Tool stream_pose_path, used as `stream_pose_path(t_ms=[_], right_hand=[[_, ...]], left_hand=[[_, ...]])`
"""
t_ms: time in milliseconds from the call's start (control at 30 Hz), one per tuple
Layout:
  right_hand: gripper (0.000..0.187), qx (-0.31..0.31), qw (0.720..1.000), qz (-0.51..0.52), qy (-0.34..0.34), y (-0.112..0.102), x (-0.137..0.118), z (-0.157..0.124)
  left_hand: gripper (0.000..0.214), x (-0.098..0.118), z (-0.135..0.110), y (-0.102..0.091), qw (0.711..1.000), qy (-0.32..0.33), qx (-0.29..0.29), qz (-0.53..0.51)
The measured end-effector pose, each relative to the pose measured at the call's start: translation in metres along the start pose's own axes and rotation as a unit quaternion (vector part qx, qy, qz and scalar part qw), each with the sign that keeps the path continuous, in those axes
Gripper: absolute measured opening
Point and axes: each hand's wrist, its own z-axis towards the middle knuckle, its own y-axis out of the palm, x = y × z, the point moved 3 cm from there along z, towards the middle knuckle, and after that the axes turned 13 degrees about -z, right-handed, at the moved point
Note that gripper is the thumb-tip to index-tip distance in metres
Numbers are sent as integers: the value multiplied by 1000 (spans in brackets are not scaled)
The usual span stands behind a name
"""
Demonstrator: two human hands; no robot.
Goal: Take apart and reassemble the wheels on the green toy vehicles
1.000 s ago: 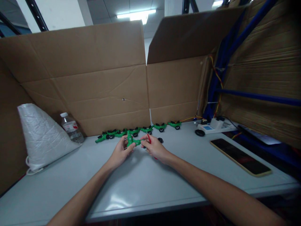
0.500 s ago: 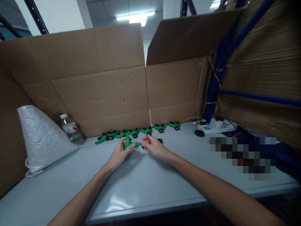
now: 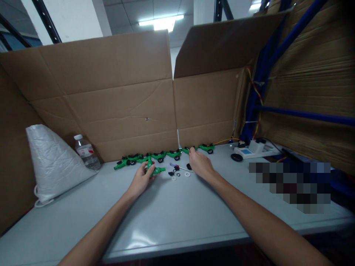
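My left hand (image 3: 142,178) is closed round a green plastic fitting (image 3: 155,170) just above the grey table (image 3: 166,218). My right hand (image 3: 200,163) reaches toward the far row of green fittings with black wheels (image 3: 166,155); its fingertips touch one near the cardboard wall, and I cannot see whether they grip it. Between the hands lie a small red-handled screwdriver (image 3: 177,167), a black wheel (image 3: 189,166) and a few small white and black rings (image 3: 180,175).
Cardboard walls (image 3: 119,107) enclose the back and left. A white plastic bag (image 3: 52,162) and a water bottle (image 3: 85,156) stand at the left. A white power strip with cables (image 3: 249,149) and a black tape roll (image 3: 236,157) sit at the right.
My right hand has let go of the red screwdriver, which now lies on the table, and has moved right and back to the row of fittings. The left hand keeps its fitting.
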Motion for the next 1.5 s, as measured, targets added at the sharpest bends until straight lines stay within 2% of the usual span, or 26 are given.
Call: stream_pose_path(t_ms=[100, 167, 733, 933, 1200, 1500], right_hand=[[37, -56, 997, -60, 13, 10, 12, 1], [40, -67, 995, -77, 16, 13, 17, 1], [31, -43, 995, -89, -15, 20, 20, 7], [27, -26, 995, -98, -19, 18, 26, 12], [28, 9, 996, -87, -13, 14, 26, 18], [25, -13, 995, -89, -34, 20, 28, 16]], left_hand=[[53, 1, 1, 1, 1000, -3, -1, 1], [52, 2, 0, 1, 1000, 3, -4, 7], [56, 4, -2, 2, 999, 9, -30, 45], [54, 6, -3, 0, 999, 1, -10, 51], [54, 4, -2, -1, 999, 11, -15, 27], [52, 13, -7, 4, 999, 10, -14, 34]])
